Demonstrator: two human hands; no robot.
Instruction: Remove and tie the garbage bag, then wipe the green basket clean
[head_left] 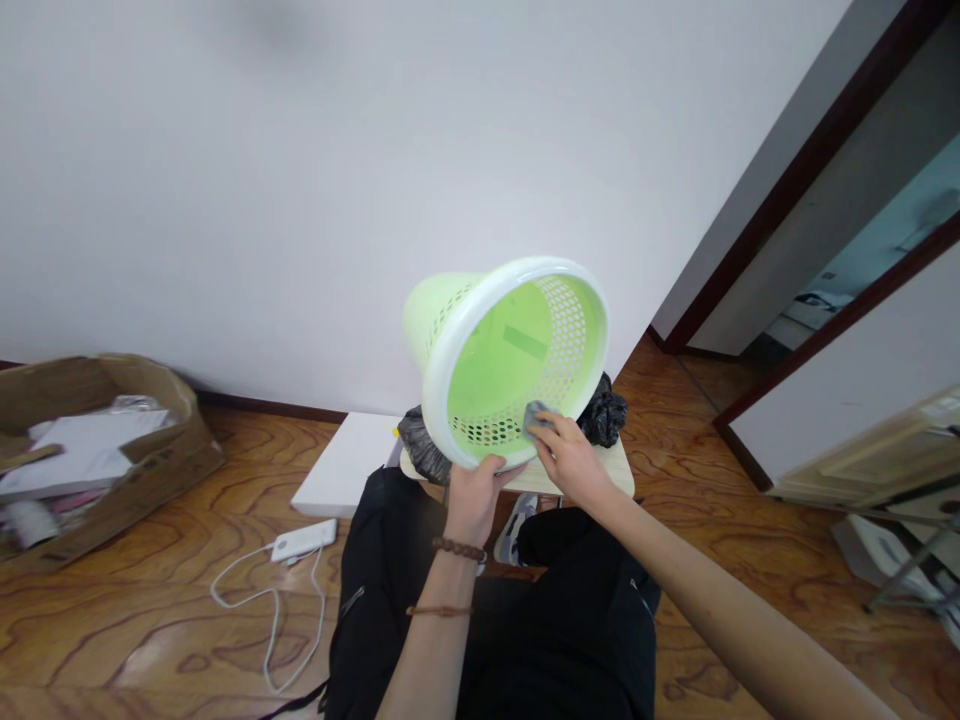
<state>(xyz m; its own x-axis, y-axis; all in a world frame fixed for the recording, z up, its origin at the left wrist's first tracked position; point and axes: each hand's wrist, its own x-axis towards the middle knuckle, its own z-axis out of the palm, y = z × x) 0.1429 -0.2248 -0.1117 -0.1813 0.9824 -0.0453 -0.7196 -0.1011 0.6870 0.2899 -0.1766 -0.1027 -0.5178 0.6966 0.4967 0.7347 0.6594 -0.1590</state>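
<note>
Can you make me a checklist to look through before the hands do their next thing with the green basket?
1. Left hand on the basket's rim: ok, gripping the near edge.
2. Grey wad in right hand: ok, held at the basket's mouth.
3. Basket opening towards the person: ok, tipped sideways.
4. Basket's inside spotless: cannot tell.
5. White cord off the floor: not ok, lying loose there.

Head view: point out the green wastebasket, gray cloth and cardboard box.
Green wastebasket (435,400): head view, left side of its rim.
Gray cloth (535,416): head view, its exposed middle.
Cardboard box (169,480): head view, outer front wall.
</note>
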